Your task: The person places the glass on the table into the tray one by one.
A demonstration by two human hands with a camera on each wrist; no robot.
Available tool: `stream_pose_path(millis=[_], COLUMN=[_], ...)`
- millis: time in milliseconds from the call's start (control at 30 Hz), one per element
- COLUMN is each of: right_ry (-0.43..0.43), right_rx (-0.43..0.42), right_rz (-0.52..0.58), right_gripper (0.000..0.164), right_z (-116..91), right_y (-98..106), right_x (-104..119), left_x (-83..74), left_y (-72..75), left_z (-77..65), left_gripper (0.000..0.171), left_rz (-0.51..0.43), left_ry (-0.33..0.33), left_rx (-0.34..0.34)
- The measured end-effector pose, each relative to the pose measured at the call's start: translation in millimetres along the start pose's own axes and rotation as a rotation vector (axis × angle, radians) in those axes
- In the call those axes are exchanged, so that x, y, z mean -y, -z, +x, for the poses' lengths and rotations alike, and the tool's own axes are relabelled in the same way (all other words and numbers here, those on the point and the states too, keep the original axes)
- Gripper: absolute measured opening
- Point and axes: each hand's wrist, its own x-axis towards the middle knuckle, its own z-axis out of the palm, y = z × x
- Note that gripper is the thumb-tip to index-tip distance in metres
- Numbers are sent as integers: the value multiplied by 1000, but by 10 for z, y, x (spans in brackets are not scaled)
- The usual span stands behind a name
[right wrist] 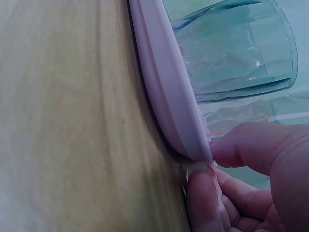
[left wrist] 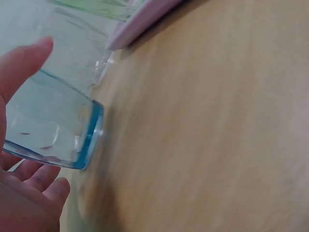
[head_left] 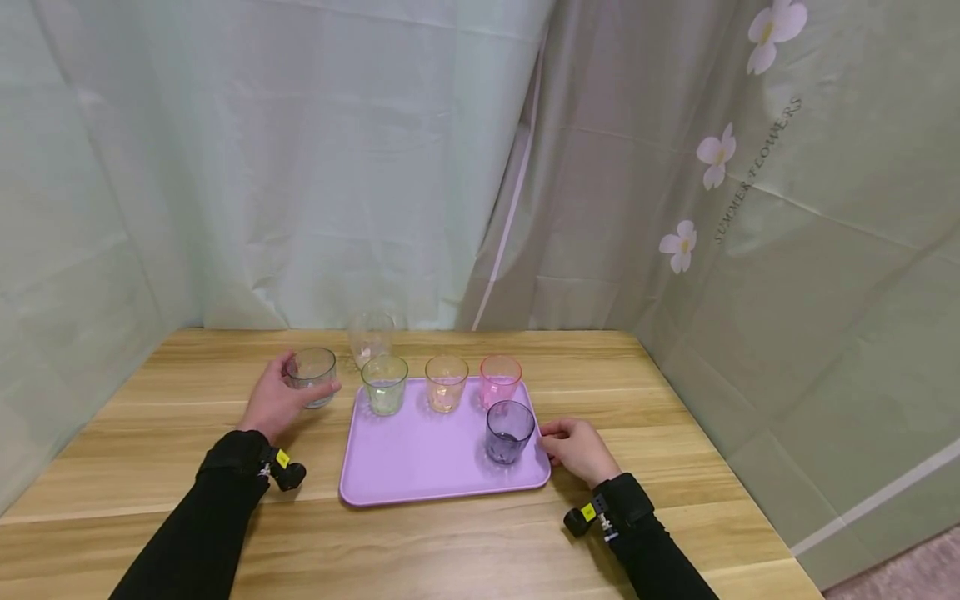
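Note:
On the left, my left hand [head_left: 274, 403] holds a clear bluish glass [head_left: 312, 368], thumb on its near side and fingers on the far side. The left wrist view shows the glass's [left wrist: 53, 123] thick blue base close over the wood. My right hand [head_left: 581, 451] pinches the right rim of a purple tray [head_left: 420, 467] between thumb and fingers. On the tray stand a green glass [head_left: 385, 387], an amber glass [head_left: 446, 385] and a pink glass [head_left: 500, 382] along the back. A smoky grey glass [head_left: 510, 433] stands at the right, near my right fingers.
A taller clear glass [head_left: 371, 336] stands behind the tray's back left corner, just behind the green glass. The wooden table [head_left: 375, 550] meets pale curtains [head_left: 337, 167] at the back and both sides.

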Motion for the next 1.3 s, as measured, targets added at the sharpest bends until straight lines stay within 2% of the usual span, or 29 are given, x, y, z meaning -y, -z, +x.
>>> stream_pose_path(millis=[200, 467, 967, 1200, 1300], right_ry=[5, 13, 2, 5, 12], right_rx=[-1, -3, -2, 0, -1], right_rz=[-4, -4, -9, -2, 3], right_gripper=[21, 20, 21, 21, 21], right_z=[7, 8, -14, -13, -8], right_y=[-2, -12, -1, 0, -1], right_x=[-12, -17, 5, 4, -2], left_x=[43, 53, 59, -46, -106], left_y=[-46, -43, 13, 59, 82], left_z=[-35, -65, -57, -86, -107], left_gripper=[111, 98, 97, 99, 98], left_rz=[-38, -43, -62, -70, -58], left_ry=[-9, -26, -11, -4, -20], left_rx=[14, -3, -21, -15, -19])
